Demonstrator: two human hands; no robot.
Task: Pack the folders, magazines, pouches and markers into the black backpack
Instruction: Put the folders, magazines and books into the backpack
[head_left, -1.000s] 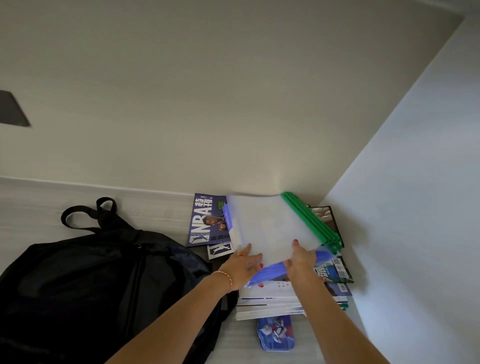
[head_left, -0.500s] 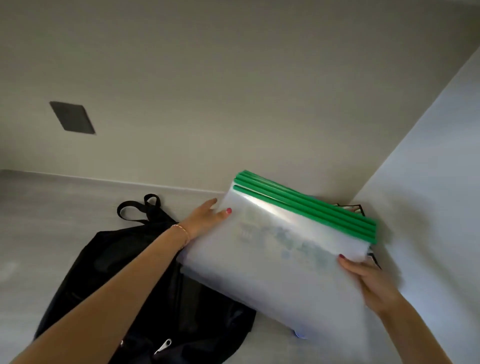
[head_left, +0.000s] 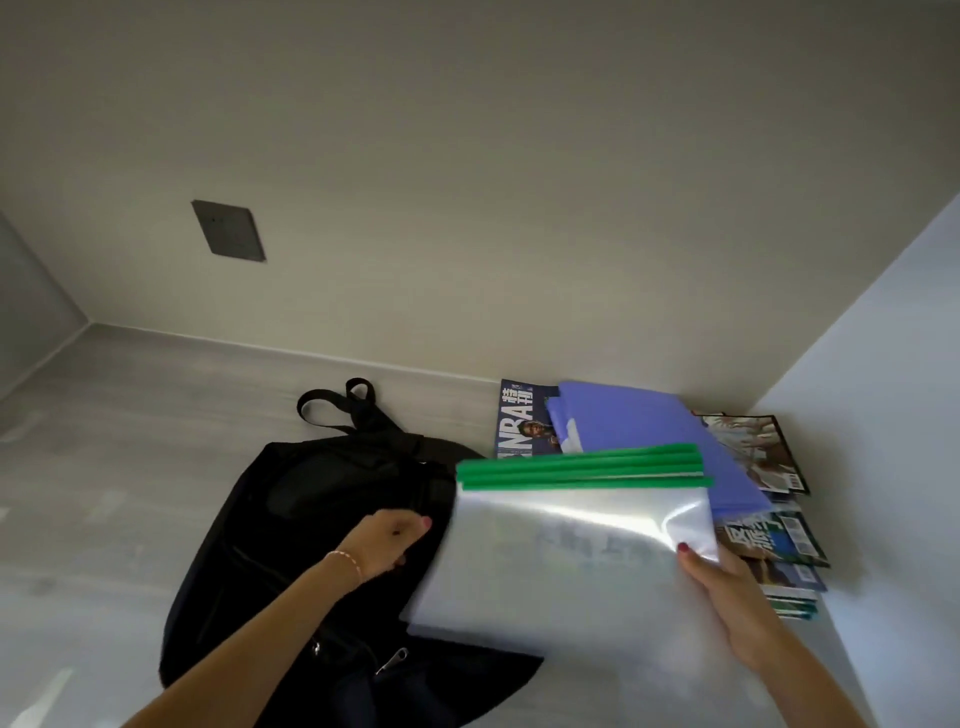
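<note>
A pale grey bench (head_left: 104, 467) runs into a corner where a beige wall, bearing a dark switch plate (head_left: 228, 230), meets a white side wall on the right.

The black backpack (head_left: 291, 545) lies flat in the middle of the bench, its loop handle at the far end and a zipper pull showing near its near edge. Whether its main pocket is open cannot be told, and nothing can be seen inside it.

The right hand (head_left: 727, 587) pinches the right edge of a stack of clear folders with green spines (head_left: 571, 545), thumb on top, holding it up over the right side of the backpack. The left hand (head_left: 387, 540) is on the backpack just left of the folders, fingers curled at the fabric; it seems to be gripping the fabric, perhaps to open it, but that is not certain.

To the far right, blue folders (head_left: 639, 421) lie on a spread of magazines (head_left: 779, 540), including a basketball one (head_left: 519, 421). No pouches or markers are in view.

The risks as I judge them: held by one edge only, the slick folders could fan apart and slide out of the stack. If the backpack mouth is not held wide, the wide folders could catch on the zipper and bend at the corners. Swung back right, they could knock the loose pile.
</note>
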